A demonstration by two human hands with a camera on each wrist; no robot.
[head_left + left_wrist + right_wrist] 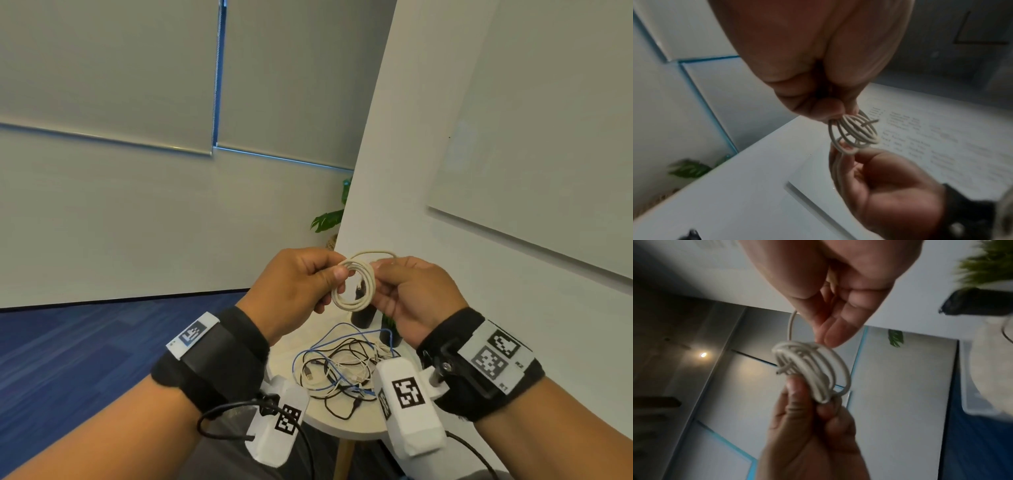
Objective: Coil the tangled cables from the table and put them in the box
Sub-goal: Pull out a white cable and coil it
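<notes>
Head view had both hands raised in the middle of the frame, above the small round table [329, 426], sharing one coiled cream cable [354, 286]. Left hand [294, 291] pinched the coil's left side between thumb and forefinger, other fingers curled in. Right hand [416, 294] had its fingers curled around the coil's right side, with one looser loop arching over the top toward its fingertips. The coil was a roughly round ring facing the camera, a bit taller than wide, so its long axis ran more or less up and down in the frame, tilted slightly.

Below the hands, lower centre, the tangle of black, blue and white cables [339, 368] sat loose on the tabletop, well apart from the coil. Two dark pots [363, 317] stood at the far edge of the table, mostly hidden behind the hands. A leafy plant [330, 216] poked out from behind the wall corner at mid-frame.

Left wrist view was blurry, but it showed the coil [856, 132] edge-on between the thumb tip above and the other hand's [885, 183] fingers below, with a short cable end sticking out to the right. Right wrist view showed the same bundle [813, 369] fanned out, the left hand [809, 431] gripping it from the bottom of the frame. Couldn't see the box anywhere.
</notes>
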